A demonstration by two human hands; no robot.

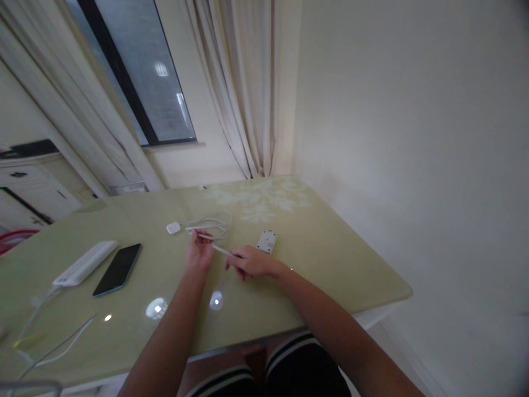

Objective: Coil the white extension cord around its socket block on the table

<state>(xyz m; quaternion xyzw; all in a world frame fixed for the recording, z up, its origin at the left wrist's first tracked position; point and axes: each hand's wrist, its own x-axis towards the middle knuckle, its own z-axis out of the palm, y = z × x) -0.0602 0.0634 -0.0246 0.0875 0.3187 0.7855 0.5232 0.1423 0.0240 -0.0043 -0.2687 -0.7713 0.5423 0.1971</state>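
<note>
A white cable [221, 250] stretches between my two hands above the table. My left hand [199, 252] is palm up, its fingers curled around the cable. My right hand [247, 261] is closed on the same cable further to the right, the back of the hand upward. Beyond my left hand, loose loops of the cable [225, 220] lie on the glass top. A small white rounded block [173, 227] sits by the left end of the loops. Just behind my right wrist is a flat white device [266, 241], its near edge partly hidden.
The glass-topped table [330, 264] has a wall along its right side. To the left lie a dark phone [118, 270] and a white power strip [86, 263] with its cord. Another thin cable [61, 350] runs near the front left edge.
</note>
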